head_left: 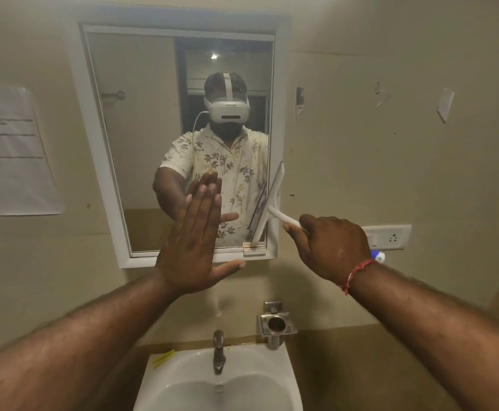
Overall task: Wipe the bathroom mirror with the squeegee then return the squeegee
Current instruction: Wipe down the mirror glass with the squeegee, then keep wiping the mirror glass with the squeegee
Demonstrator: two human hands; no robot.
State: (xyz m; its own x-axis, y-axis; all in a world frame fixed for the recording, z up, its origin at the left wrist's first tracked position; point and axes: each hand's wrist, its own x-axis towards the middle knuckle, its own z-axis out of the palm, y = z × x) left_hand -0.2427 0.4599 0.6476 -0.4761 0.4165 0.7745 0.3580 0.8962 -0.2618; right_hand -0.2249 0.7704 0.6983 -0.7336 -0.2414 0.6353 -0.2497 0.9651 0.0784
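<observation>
Right hand (332,247) holds squeegee (267,203), blade near-upright against mirror (141,137).

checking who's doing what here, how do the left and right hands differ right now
The left hand is open and flat, fingers straight and together, palm toward the mirror; the right hand is curled shut around the squeegee handle. The left holds nothing, the right holds the tool. A red thread circles the right wrist; the left wrist is bare. Both are raised at the mirror's lower part.

Dim beige walls carry a taped paper notice (11,149) and a white socket plate (389,237); a white basin (272,369) sits below.
</observation>
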